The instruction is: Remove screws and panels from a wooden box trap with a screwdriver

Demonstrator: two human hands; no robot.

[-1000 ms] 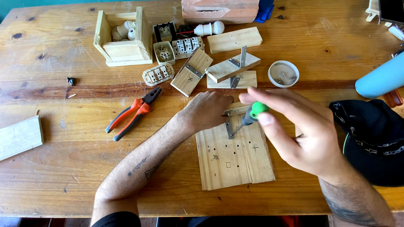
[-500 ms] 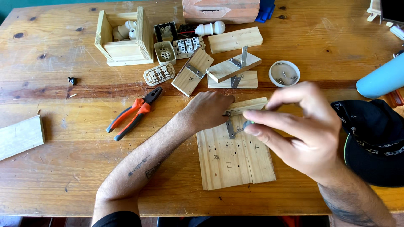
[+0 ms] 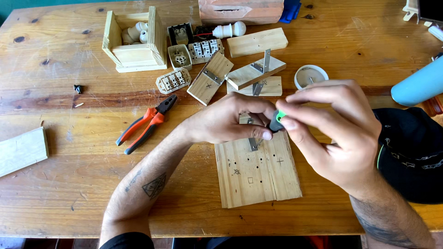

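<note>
Left hand: your left hand (image 3: pixel 230 121) is closed, its fingers pinching a small metal bracket (image 3: pixel 252 143) against the top edge of the wooden board (image 3: pixel 256 173).
Right hand: your right hand (image 3: pixel 334 131) is closed around a screwdriver with a green and black handle (image 3: pixel 277 121), held just beside your left fingertips.
Board: it lies flat near the counter's (image 3: pixel 60 193) front edge, around the middle, with small holes and pencil marks on its face.
Pliers: red-handled pliers (image 3: pixel 145 123) lie left of your left wrist.
Back of counter: an open wooden box (image 3: pixel 136 44), white electrical parts and wood blocks with brackets (image 3: pixel 256 74).
Right edge: a black cap (image 3: pixel 410 152).
</note>
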